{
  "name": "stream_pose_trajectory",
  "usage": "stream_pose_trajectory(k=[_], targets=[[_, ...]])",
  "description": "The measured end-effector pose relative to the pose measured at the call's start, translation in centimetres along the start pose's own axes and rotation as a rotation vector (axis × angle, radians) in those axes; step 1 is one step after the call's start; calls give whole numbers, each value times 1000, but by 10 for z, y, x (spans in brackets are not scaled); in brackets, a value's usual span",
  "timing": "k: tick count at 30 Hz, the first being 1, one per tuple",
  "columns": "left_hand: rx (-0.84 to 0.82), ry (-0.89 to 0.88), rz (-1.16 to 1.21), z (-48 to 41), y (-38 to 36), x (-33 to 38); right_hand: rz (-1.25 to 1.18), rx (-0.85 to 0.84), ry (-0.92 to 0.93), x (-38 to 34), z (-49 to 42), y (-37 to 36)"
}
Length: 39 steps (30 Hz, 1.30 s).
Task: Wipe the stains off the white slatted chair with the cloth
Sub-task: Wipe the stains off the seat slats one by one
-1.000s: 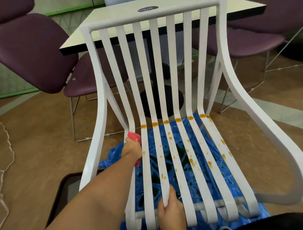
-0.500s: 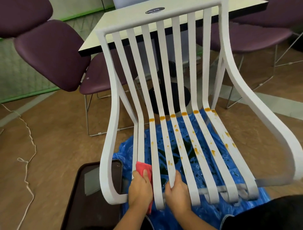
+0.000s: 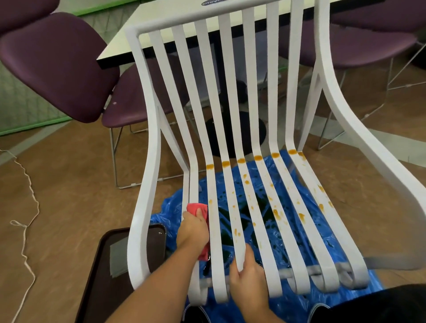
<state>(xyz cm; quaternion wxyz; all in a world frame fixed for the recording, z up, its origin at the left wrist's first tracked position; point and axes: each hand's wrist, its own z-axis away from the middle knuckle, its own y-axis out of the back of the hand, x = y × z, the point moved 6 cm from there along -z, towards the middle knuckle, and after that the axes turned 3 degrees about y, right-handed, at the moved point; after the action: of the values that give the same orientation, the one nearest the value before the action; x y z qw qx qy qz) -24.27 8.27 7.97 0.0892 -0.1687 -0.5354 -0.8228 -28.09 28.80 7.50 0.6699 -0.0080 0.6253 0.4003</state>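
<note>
One white slatted chair (image 3: pixel 230 115) stands over a blue plastic sheet (image 3: pixel 297 232), orange stains (image 3: pixel 258 158) dotting six of its slats. The left hand (image 3: pixel 192 230) grips one red cloth (image 3: pixel 198 208), pressing it on the leftmost seat slat; the right hand (image 3: pixel 250 279) clutches a near slat. One dark tray (image 3: pixel 108 272) lies left, two purple chairs (image 3: pixel 69 64) beyond.

The only writing is on a small dark oval label (image 3: pixel 213 2) at the top rail of the white slatted chair (image 3: pixel 230 19), cut by the upper edge of the picture, with pale letters that seem to begin "Clay" but are too blurred to read.
</note>
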Motion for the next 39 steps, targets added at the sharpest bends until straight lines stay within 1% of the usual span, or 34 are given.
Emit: stream_pose_trajectory(k=[4,9,16,19,22,27,30,34,36,39], targets=[[0,23,3,-36,-4,21,-13,19,-6,4,0,-3],[-4,54,37,-72,1,56,-31,-20,4,5,0,-4],[-125,82,110,-124,5,97,-34,-19,-9,12,-2,-7],[-166,90,175,-135,7,109,-44,-12,-1,13,-3,-7],[-134,73,190,-140,9,112,-27,-3,5,15,-3,-10],[-42,-5,67,-133,5,99,-13,5,16,18,-2,-12],[6,0,2,-117,2,85,-7,14,21,17,-2,-12],[-5,17,48,-81,1,56,-21,38,33,12,-1,-8],[12,-8,84,-60,-1,37,-37,46,40,9,0,-6],[20,-18,10,-27,-4,14,-33,48,46,7,0,-5]])
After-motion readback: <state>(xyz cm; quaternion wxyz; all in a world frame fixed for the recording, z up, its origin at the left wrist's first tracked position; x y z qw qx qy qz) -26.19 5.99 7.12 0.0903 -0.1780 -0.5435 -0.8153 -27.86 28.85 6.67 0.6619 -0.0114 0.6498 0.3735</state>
